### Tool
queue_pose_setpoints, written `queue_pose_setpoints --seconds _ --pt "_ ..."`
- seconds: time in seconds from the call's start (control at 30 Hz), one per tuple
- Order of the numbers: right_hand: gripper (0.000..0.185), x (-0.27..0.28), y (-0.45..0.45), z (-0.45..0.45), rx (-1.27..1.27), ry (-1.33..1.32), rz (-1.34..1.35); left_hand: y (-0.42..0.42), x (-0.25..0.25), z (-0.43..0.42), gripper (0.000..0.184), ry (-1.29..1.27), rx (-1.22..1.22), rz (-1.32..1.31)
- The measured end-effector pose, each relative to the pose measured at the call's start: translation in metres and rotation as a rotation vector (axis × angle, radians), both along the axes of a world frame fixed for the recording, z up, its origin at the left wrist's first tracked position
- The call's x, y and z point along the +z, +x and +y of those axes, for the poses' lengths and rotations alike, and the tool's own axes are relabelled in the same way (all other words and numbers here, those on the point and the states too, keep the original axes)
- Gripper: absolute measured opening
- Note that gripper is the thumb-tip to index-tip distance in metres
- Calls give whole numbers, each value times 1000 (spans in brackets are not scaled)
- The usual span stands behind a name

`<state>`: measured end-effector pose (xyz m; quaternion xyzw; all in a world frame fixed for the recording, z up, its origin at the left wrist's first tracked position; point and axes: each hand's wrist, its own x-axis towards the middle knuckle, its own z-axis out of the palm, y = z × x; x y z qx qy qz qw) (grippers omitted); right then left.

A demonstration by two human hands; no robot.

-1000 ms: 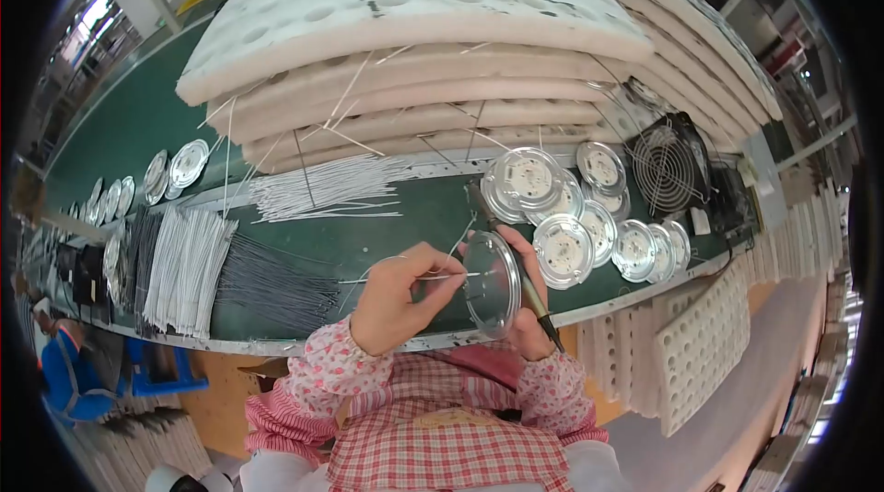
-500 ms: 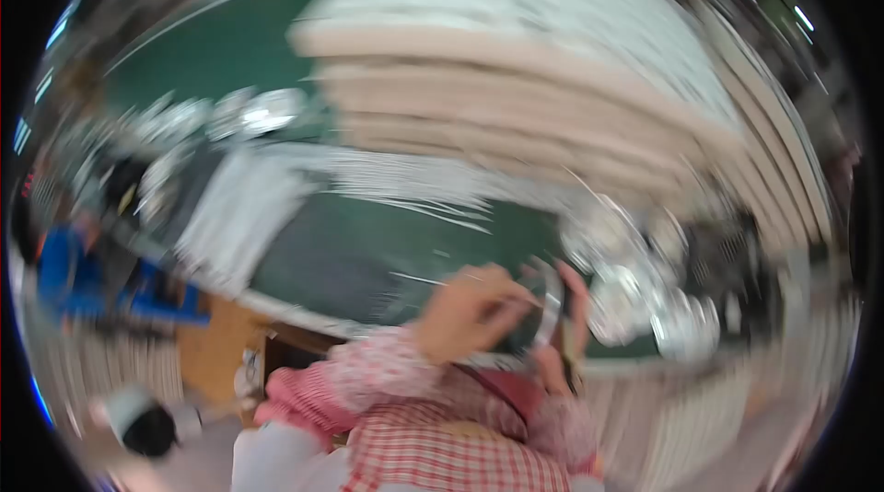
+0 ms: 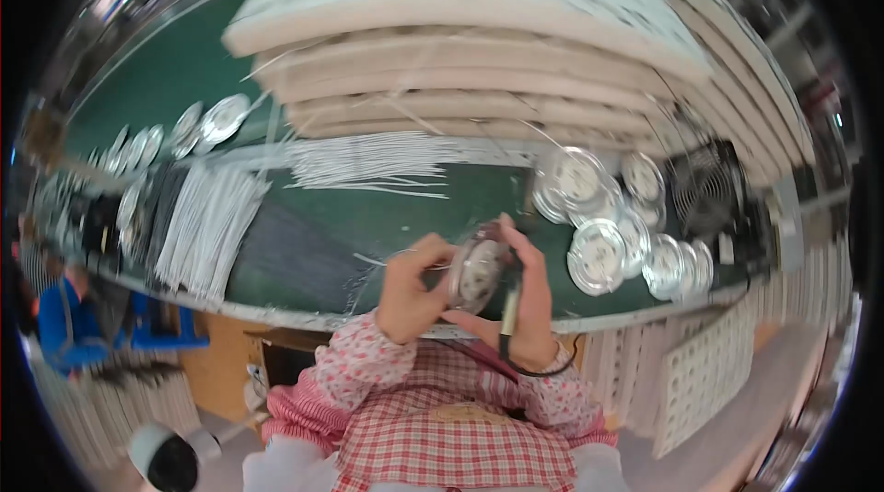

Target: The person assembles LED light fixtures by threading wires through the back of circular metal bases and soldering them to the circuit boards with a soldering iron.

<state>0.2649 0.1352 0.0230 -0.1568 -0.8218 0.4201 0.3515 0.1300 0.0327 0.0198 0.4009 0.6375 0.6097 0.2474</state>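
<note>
A round metal disc part (image 3: 476,273) with a shiny rim and a darker patterned middle is tilted up between my two hands above the bench edge. My left hand (image 3: 412,285) grips its left rim with thumb and fingers. On the other side, my right hand (image 3: 529,294) has its fingers around the right rim. A slim pen-like tool (image 3: 508,310), cream and black, lies along the right palm, and a dark cord (image 3: 545,372) loops from its lower end. A thin white wire (image 3: 370,260) sticks out left of my left hand; its other end is hidden.
The green bench (image 3: 318,225) carries a bundle of white wires (image 3: 207,230) and another row of white wires (image 3: 368,161). Shiny discs (image 3: 597,257) cluster at right beside a black coiled device (image 3: 704,188). Thick foam trays (image 3: 460,23) are stacked behind. A person in blue (image 3: 64,322) sits at left.
The disc has turned its patterned face more into view, and both hands have closed around it, the left hand shifting left. The view has moved slightly and become sharper.
</note>
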Motion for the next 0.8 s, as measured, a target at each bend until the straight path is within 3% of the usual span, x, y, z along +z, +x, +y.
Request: queue_pose_setpoints --seconds 0.17,0.27,0.3,0.4,0.43,0.57,0.67,0.73,0.8 --pt "105 -5 0 0 8 -123 -44 -11 -15 -6 14 -82 -33 -53" --pt "102 -5 -2 -2 -11 -93 -96 -21 -12 -14 16 -228 -28 -308" --pt "98 -8 -2 -4 -34 -61 -124 -23 -8 -13 25 -271 6 -431" --pt "96 -21 -8 -11 -120 89 -52 -16 9 -2 29 -371 -47 -65" --pt "97 -23 -9 -14 -139 119 -70 -12 1 3 34 -380 45 37" --pt "97 -35 -6 -14 -207 236 -155 -11 4 21 39 -574 20 -14" --pt "94 -32 -5 -10 -224 294 -312 -16 -8 26 32 -490 182 692" --pt "91 -29 -7 -4 -214 320 -378 -26 -8 21 22 -402 223 683" --pt "72 -26 3 4 -225 352 -349 -41 -9 6 20 -312 157 713"
